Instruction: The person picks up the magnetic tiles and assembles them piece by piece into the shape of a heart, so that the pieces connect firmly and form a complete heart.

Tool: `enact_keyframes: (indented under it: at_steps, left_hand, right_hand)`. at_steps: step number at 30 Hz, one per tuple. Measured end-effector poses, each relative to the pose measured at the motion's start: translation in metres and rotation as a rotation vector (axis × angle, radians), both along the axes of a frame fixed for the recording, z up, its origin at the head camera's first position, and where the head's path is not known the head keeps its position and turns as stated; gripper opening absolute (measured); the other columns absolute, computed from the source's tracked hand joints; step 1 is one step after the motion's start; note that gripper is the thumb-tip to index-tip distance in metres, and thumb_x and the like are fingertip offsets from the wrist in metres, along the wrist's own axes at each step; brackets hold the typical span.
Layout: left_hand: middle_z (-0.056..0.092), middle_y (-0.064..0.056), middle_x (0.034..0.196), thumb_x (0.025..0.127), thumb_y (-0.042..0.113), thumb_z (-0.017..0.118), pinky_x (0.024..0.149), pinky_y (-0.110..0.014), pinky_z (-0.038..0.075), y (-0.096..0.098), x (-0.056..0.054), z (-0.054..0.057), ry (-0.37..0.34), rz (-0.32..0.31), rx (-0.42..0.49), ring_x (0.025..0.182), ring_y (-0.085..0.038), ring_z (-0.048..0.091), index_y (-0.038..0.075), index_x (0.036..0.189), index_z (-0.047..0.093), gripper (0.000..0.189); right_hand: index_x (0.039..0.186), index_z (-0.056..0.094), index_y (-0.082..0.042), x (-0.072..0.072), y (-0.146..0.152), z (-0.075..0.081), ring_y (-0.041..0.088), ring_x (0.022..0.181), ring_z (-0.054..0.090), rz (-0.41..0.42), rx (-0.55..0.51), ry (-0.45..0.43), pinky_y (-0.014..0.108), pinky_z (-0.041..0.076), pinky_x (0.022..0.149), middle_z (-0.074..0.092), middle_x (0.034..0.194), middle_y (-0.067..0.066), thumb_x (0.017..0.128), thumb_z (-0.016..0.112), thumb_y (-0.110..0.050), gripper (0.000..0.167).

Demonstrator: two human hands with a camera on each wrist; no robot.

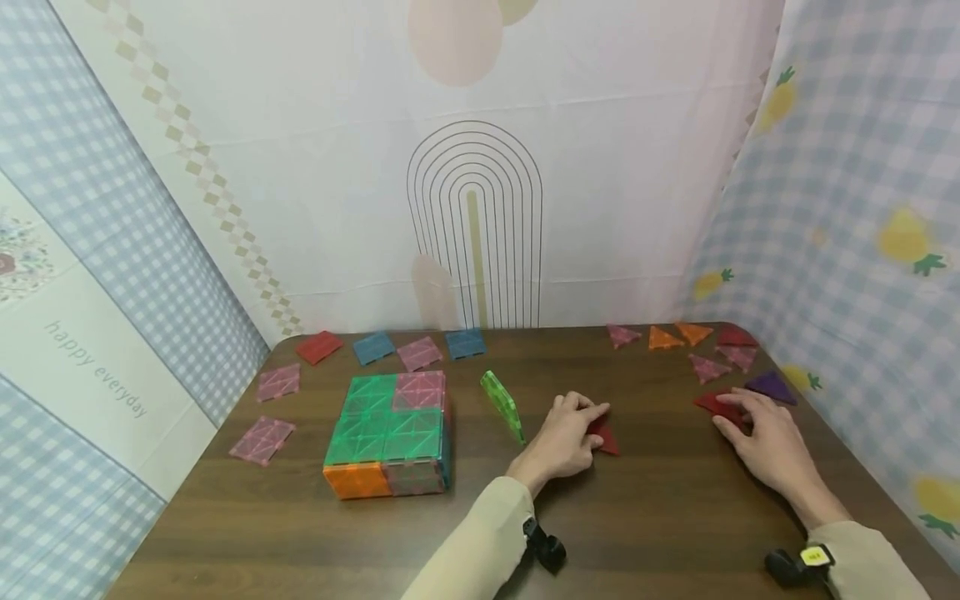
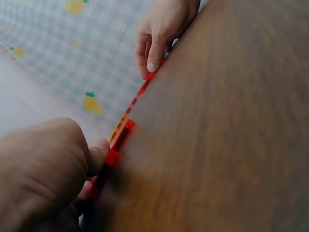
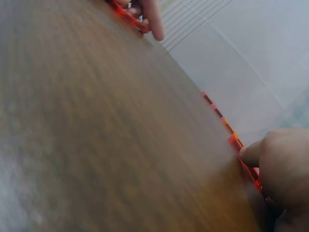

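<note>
My left hand [image 1: 566, 433] is low over the middle of the table and grips a red triangular magnetic tile [image 1: 606, 438] [image 2: 113, 155] between thumb and fingers. Part of that tile hides under the hand. Farther right, my right hand [image 1: 768, 442] pinches a second red triangular tile [image 1: 711, 403] [image 3: 248, 170], thumb at its near edge, fingers across its far side. Both tiles lie at table height. Just beyond the right fingers is a purple triangular tile [image 1: 772, 387]. A light-green tile piece [image 1: 501, 404] stands on edge left of my left hand.
A box built of green, pink and orange square tiles [image 1: 367, 425] stands left of centre on the wooden table [image 1: 315, 550]. Loose squares, such as a red one [image 1: 320, 347], lie around its back and left. Pink and orange triangles [image 1: 663, 337] lie at the back right.
</note>
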State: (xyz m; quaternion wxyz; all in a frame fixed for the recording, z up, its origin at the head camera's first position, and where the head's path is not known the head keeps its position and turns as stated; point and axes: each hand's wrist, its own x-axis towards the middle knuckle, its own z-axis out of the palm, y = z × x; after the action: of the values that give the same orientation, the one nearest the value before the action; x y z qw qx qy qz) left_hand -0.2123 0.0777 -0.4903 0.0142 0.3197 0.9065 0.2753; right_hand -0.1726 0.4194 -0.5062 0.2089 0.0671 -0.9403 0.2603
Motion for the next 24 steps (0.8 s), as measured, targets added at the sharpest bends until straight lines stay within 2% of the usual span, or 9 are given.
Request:
enact_keyframes:
  at_steps: [3,8,10,13,15,17,21,24]
  left_hand:
    - [0.053,-0.004,0.151,0.113,0.023,0.065,0.110,-0.029,0.045,-0.0002,0.0013,0.0014,-0.003,0.004,-0.035,0.127,-0.018,0.046,0.019,0.161,0.060,0.049]
    - [0.055,-0.003,0.142,0.111,0.024,0.069,0.107,-0.027,0.048,-0.0029,0.0004,0.0028,-0.023,-0.016,0.023,0.125,-0.018,0.046,0.018,0.145,0.068,0.034]
    - [0.058,-0.003,0.138,0.110,0.024,0.072,0.105,-0.026,0.048,-0.0042,-0.0010,0.0024,-0.019,-0.036,0.052,0.122,-0.017,0.047,0.017,0.140,0.067,0.032]
    - [0.062,0.000,0.131,0.108,0.022,0.075,0.104,-0.024,0.047,-0.0058,-0.0031,0.0008,-0.010,-0.068,0.080,0.118,-0.015,0.049,0.014,0.143,0.065,0.037]
    - [0.063,0.000,0.130,0.108,0.023,0.075,0.103,-0.025,0.046,-0.0064,-0.0039,0.0006,-0.008,-0.084,0.068,0.115,-0.014,0.049,0.013,0.150,0.063,0.045]
    - [0.062,0.000,0.131,0.109,0.025,0.072,0.101,-0.024,0.045,-0.0067,-0.0038,0.0013,-0.011,-0.092,0.035,0.113,-0.014,0.047,0.013,0.156,0.062,0.049]
    - [0.059,-0.003,0.137,0.111,0.029,0.070,0.097,-0.024,0.046,-0.0075,-0.0022,0.0051,-0.014,-0.087,-0.019,0.114,-0.015,0.045,0.017,0.155,0.064,0.046]
    - [0.059,-0.003,0.137,0.109,0.034,0.074,0.098,-0.025,0.048,-0.0080,-0.0024,0.0050,-0.013,-0.083,0.004,0.116,-0.016,0.047,0.017,0.149,0.063,0.045]
  right_hand:
    - [0.126,0.072,0.005,-0.0003,-0.0008,-0.0004,0.059,0.119,0.057,0.013,-0.016,-0.015,0.072,0.039,0.098,0.059,0.148,0.039,0.106,0.077,-0.009,0.025]
    - [0.120,0.071,0.001,-0.0002,-0.0008,0.0007,0.059,0.121,0.053,0.034,-0.027,-0.028,0.071,0.039,0.097,0.064,0.142,0.036,0.104,0.080,-0.012,0.022]
    - [0.124,0.070,0.000,0.0006,-0.0010,0.0017,0.053,0.117,0.056,0.029,-0.018,-0.039,0.064,0.042,0.093,0.065,0.137,0.034,0.103,0.083,-0.017,0.030]
    - [0.136,0.066,-0.001,0.0030,-0.0014,0.0030,0.039,0.104,0.059,0.022,-0.030,-0.054,0.043,0.050,0.085,0.059,0.131,0.029,0.100,0.087,-0.019,0.045]
    - [0.143,0.063,-0.002,0.0048,-0.0020,0.0045,0.025,0.097,0.058,0.028,-0.055,-0.045,0.027,0.048,0.075,0.054,0.129,0.025,0.098,0.089,-0.016,0.054]
    - [0.148,0.063,-0.002,0.0061,-0.0020,0.0059,0.015,0.090,0.055,0.042,-0.082,-0.029,0.018,0.044,0.068,0.050,0.130,0.023,0.096,0.090,-0.012,0.059]
    - [0.147,0.065,-0.003,0.0065,-0.0019,0.0072,0.008,0.084,0.050,0.047,-0.090,-0.014,0.017,0.040,0.067,0.049,0.129,0.020,0.095,0.090,-0.008,0.058]
    - [0.143,0.067,-0.006,0.0069,-0.0017,0.0065,0.008,0.083,0.050,0.027,-0.091,-0.019,0.018,0.040,0.067,0.054,0.119,0.016,0.095,0.090,-0.009,0.053]
